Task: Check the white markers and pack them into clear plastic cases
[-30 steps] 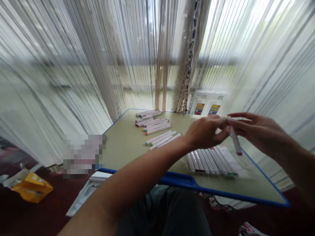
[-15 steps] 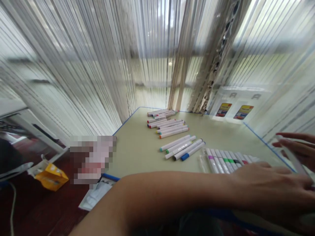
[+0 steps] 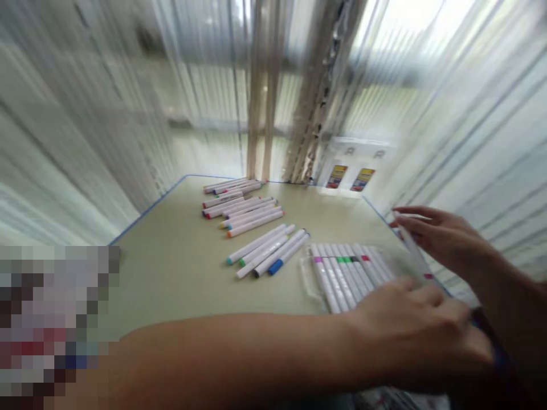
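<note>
My right hand [image 3: 448,233] is at the table's right side, its fingertips pinching a white marker [image 3: 412,247] that slants down to a dark red end. My left hand [image 3: 414,330] reaches across from the left, palm down, over the near right part of a clear case [image 3: 314,282]. Its fingers bend down out of sight and are blurred. In the case lies a row of white markers [image 3: 342,276] with purple, green, black and red bands. Left of it are loose markers [image 3: 267,250], one with a blue cap [image 3: 276,267].
Farther back on the pale table [image 3: 171,267] lie more loose markers [image 3: 243,213]. A clear plastic case with two labels [image 3: 350,176] stands at the back right edge. String curtains [image 3: 265,91] hang behind the table. A pixelated patch covers the lower left.
The view has turned right, so the table appears farther left. My left hand has moved away from the marker in my right hand and is now lower over the case; the marker's red end shows.
</note>
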The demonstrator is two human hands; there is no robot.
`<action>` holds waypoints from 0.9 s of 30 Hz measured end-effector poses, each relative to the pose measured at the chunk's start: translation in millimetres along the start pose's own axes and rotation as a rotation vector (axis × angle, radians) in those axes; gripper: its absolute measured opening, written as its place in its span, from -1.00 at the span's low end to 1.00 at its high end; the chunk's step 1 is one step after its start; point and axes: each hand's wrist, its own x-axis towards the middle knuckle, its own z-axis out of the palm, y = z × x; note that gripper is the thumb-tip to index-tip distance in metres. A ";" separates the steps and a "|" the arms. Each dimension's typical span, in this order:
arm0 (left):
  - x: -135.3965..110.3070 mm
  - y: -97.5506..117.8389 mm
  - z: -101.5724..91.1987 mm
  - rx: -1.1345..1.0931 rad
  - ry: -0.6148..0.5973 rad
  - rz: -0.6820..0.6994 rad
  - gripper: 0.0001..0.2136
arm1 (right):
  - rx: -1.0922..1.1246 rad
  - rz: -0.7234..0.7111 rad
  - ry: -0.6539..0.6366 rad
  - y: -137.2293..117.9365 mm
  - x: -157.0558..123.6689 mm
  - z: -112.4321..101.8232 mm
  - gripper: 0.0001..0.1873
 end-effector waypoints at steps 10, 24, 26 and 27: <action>7.2 14.8 9.7 -0.089 -0.010 0.002 -0.90 | 0.171 0.040 -0.099 5.6 -2.0 -34.8 -0.53; 6.8 38.9 26.7 0.122 0.167 0.054 -0.75 | 0.099 0.032 -0.344 12.9 -8.5 -12.1 -0.53; 7.1 38.1 29.5 0.133 0.159 0.042 -0.74 | 0.092 0.036 -0.356 16.2 -7.5 -11.6 -0.53; 7.3 37.0 30.2 0.149 0.142 0.035 -0.75 | 0.084 0.040 -0.364 17.2 -7.1 -11.3 -0.53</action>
